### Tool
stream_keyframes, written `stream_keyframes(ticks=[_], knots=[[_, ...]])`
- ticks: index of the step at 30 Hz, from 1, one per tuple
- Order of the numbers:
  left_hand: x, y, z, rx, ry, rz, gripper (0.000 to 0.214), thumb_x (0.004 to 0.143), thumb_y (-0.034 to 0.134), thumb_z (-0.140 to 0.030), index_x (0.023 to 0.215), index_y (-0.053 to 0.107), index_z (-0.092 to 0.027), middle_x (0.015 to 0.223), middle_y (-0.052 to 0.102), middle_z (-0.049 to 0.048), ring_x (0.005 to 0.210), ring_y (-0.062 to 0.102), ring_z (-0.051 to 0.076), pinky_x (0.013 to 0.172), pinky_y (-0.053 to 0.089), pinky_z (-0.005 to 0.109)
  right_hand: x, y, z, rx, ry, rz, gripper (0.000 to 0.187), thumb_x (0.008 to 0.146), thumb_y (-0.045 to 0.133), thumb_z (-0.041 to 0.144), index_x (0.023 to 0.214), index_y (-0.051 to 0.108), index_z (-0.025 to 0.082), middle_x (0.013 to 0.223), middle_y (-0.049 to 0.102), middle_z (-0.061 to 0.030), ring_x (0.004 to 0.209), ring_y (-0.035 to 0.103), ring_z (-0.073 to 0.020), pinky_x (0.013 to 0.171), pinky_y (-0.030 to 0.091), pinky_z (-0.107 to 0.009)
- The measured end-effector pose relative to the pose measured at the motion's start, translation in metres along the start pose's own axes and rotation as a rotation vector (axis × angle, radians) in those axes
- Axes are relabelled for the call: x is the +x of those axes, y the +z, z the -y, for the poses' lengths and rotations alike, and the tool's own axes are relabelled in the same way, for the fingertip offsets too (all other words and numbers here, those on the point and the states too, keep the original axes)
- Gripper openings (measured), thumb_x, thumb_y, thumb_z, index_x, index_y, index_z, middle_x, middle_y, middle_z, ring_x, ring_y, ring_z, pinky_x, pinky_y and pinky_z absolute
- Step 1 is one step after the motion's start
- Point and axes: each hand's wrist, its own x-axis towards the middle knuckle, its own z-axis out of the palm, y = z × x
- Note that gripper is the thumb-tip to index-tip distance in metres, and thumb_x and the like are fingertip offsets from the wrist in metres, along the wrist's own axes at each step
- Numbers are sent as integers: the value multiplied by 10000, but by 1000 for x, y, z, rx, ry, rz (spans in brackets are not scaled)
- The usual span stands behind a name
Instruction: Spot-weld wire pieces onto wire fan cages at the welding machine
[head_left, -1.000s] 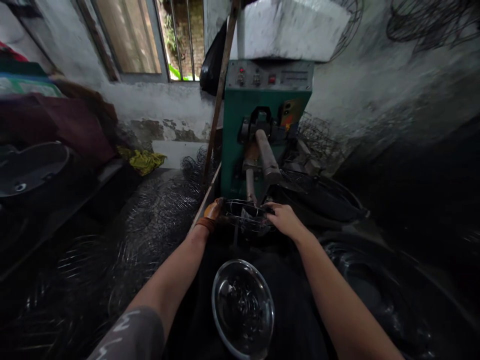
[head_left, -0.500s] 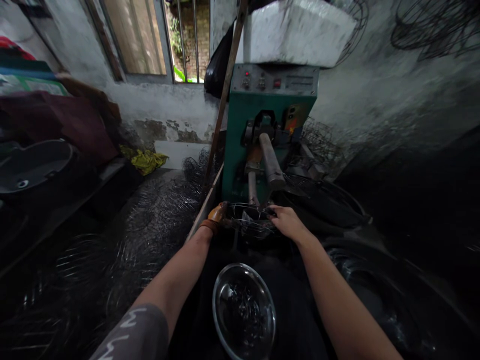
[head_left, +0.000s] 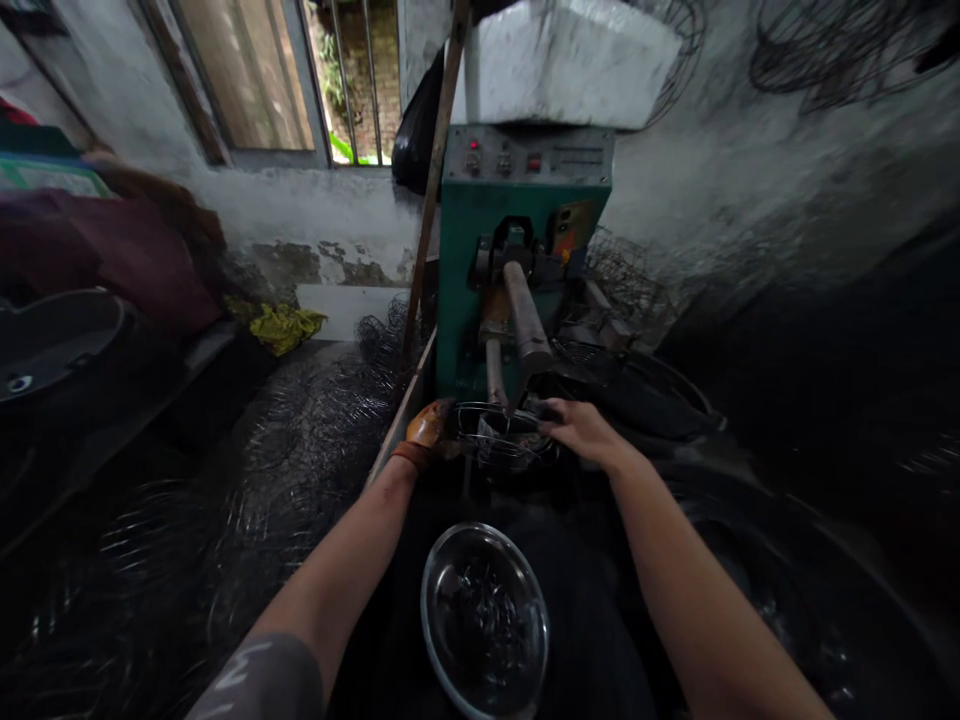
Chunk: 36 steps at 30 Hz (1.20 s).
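Note:
A small round wire guard [head_left: 501,437] lies under the metal arms [head_left: 525,320] of a green machine [head_left: 517,240]. My left hand [head_left: 429,428], in an orange glove, grips the guard's left rim. On the right rim sits my bare right hand [head_left: 581,430], fingers curled on the wire. Both forearms reach forward over a dark work surface.
A shiny metal bowl [head_left: 486,620] with small wire pieces sits close to me between my arms. Stacks of dark wire guards [head_left: 300,440] pile up on the left and more on the right [head_left: 750,560]. A wooden pole [head_left: 427,200] leans by the machine. A window [head_left: 300,70] is behind.
The view shifted slightly; both hands stay on the wire guard, with the right hand a little further along its rim.

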Motion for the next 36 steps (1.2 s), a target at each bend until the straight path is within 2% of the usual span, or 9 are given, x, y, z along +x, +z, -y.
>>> stream_keyframes(ticks=[3,6,12,15,19,23,29,32,36], knots=[[-5,-9,-19,75,145,-65,1039,628,852,-546,1500,461,-139,1477,530,182,1382,496,350,1175,414,471,-12,-22,-23,52,117,-64,260,806,672,209,1050,762,204,909,800,-46,868,746,-228,781,568,-289],[-4,-5,-33,152,234,-82,985,677,799,-550,1515,452,-163,1497,509,168,1437,422,355,1210,351,478,-26,-25,-36,22,202,-50,242,803,670,191,1024,767,201,912,800,-50,897,749,-236,817,568,-300],[4,16,-49,236,201,-131,965,702,745,-561,1523,448,-149,1484,526,172,1400,444,369,1170,360,486,-38,13,-33,-55,93,4,414,769,636,109,1164,736,179,1048,786,-73,1017,728,-255,904,536,-311],[5,17,-51,235,195,-134,948,703,740,-574,1511,465,-161,1467,547,168,1363,480,365,1148,379,477,-34,24,-32,-41,123,28,463,767,650,119,1222,712,172,1130,769,-88,1056,715,-260,920,530,-316],[8,15,-50,236,181,-82,995,675,763,-551,1527,444,-149,1405,588,178,1290,540,369,1097,433,475,-28,28,-37,-21,195,57,293,849,629,216,1114,749,181,1060,786,-83,1013,726,-256,900,532,-327],[12,15,-39,197,111,-38,971,658,791,-504,1500,480,-136,1323,634,181,1222,595,362,1053,489,463,-29,24,-40,34,168,40,286,813,634,201,1071,758,193,1052,791,-62,1022,721,-249,919,521,-330],[4,-12,-21,68,179,-3,936,635,821,-494,1455,513,-165,1346,632,165,1239,611,342,1066,507,473,-31,16,-19,166,21,138,219,800,611,244,952,759,191,945,783,-24,906,716,-219,839,528,-299],[-6,-22,-32,65,359,-80,939,652,816,-527,1457,509,-155,1412,595,165,1332,549,328,1143,450,460,-27,10,-3,80,-26,186,222,811,610,251,965,759,191,966,779,-36,923,709,-227,845,516,-297],[-10,-12,-48,89,485,-88,794,739,731,-573,1386,585,-137,1313,668,158,1259,608,319,1088,488,445,-23,5,18,-78,-31,292,201,829,617,212,972,751,164,1007,773,-84,968,708,-245,853,494,-288]])
